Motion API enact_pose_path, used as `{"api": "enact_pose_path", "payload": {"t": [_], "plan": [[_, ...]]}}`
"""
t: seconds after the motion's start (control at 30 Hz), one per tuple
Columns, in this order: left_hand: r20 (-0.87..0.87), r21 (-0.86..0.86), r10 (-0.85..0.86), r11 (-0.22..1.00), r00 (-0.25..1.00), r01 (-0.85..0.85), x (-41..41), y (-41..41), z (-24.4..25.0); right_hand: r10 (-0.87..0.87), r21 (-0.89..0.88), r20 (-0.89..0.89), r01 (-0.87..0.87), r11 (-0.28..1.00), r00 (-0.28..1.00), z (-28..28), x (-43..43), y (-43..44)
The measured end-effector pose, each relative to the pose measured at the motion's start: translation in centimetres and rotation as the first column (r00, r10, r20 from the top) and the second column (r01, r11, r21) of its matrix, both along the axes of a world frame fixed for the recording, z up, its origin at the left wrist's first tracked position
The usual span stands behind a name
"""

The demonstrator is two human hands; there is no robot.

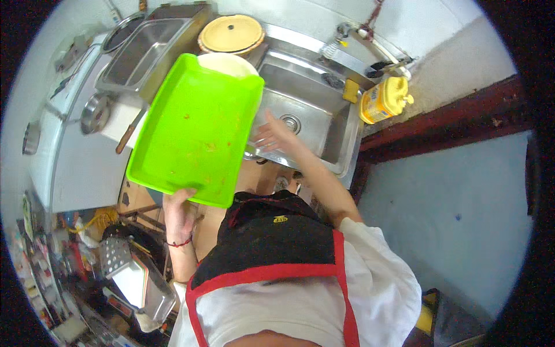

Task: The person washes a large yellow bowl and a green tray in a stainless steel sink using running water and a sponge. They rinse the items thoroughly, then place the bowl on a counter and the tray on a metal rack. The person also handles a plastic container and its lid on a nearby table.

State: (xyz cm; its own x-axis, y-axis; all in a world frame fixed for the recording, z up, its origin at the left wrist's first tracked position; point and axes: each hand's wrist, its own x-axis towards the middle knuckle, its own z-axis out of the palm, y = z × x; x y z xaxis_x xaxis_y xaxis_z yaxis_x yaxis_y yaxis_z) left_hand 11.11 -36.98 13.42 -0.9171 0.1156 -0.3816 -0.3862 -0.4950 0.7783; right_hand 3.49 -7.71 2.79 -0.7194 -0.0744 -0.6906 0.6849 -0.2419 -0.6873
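A bright green plastic tray (195, 130) with small brownish food specks is held up before me. My left hand (180, 204) grips its near edge, thumb over the rim. My right hand (275, 133) hovers over the near left part of a stainless steel sink (310, 112), fingers spread and holding nothing. Close to that hand, the round drain strainer (290, 124) shows in the sink's bottom. Behind the tray's far edge is part of a pale round vessel (230, 64), mostly hidden.
A yellow jug with a pump (383, 100) and a yellow sponge (350, 91) stand at the sink's right corner. Left are a steel basin (141, 54), a wooden-handled knife (128, 134) and a metal bowl (95, 113). A lidded pot (231, 34) is at the back.
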Motion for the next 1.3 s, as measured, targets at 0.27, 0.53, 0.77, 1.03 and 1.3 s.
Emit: {"api": "enact_pose_path", "payload": {"t": [0.27, 0.53, 0.77, 1.03, 1.3], "plan": [[0.081, -0.004, -0.459, 0.888, 0.885, 0.46, -2.4, 13.3, -0.1, -0.162, 0.67, -0.643, 0.652, 0.354, 0.749, 8.5, -8.3, 23.7], [0.207, 0.197, -0.537, 0.841, 0.818, 0.503, -6.6, 23.2, -9.5, 0.27, 0.945, -0.285, 0.317, -0.08, 0.919, 13.4, -17.6, 25.1], [0.339, 0.288, -0.414, 0.9, 0.845, 0.326, -8.9, 26.2, -19.0, 0.387, 0.943, -0.249, 0.314, -0.113, 0.888, 14.4, -14.1, 24.7], [0.357, 0.36, -0.454, 0.873, 0.816, 0.328, -10.2, 26.6, -22.4, 0.459, 0.942, -0.311, 0.332, 0.037, 0.832, 14.5, -13.7, 26.7], [0.36, 0.392, -0.49, 0.852, 0.794, 0.348, -9.4, 27.3, -21.8, -0.318, 0.776, -0.383, 0.489, 0.398, 0.867, -9.1, -1.1, 27.5]]}}
